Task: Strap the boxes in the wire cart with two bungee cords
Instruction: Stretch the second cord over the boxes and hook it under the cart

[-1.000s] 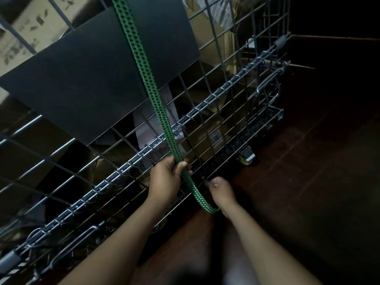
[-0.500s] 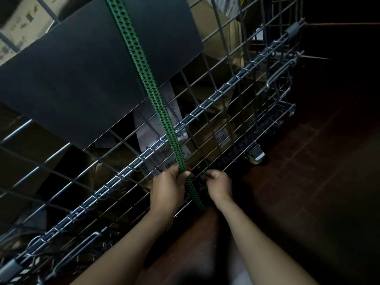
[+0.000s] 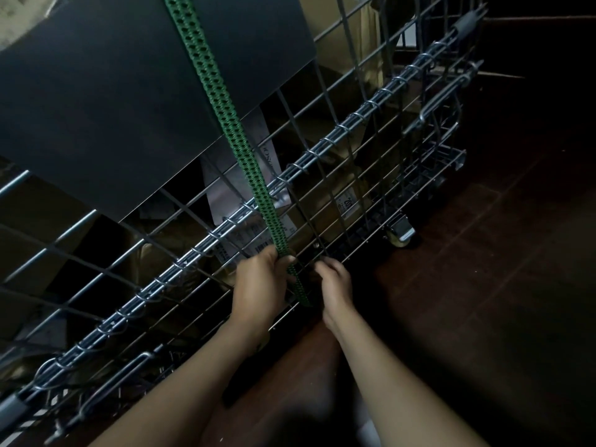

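A flat green bungee cord (image 3: 222, 104) runs taut from the top of the view down over a black box (image 3: 113, 91) and the wire cart's side (image 3: 338, 130). My left hand (image 3: 261, 285) grips the cord low on the cart side. The cord's short tail (image 3: 298, 287) hangs below that grip. My right hand (image 3: 335, 282) is curled at the mesh just right of the tail, fingertips against the wires; the cord's end and hook are hidden there. Brown cardboard boxes (image 3: 342, 188) with labels sit inside the cart.
A caster wheel (image 3: 400, 233) shows under the cart's lower right corner. Dark wooden floor (image 3: 483, 285) stretches to the right of the cart. A coil-wrapped horizontal rail (image 3: 180, 262) crosses the cart side diagonally.
My right hand moved up from below the cord's loop to the mesh beside my left hand. The slack loop has shortened to a short tail. The view shifted slightly.
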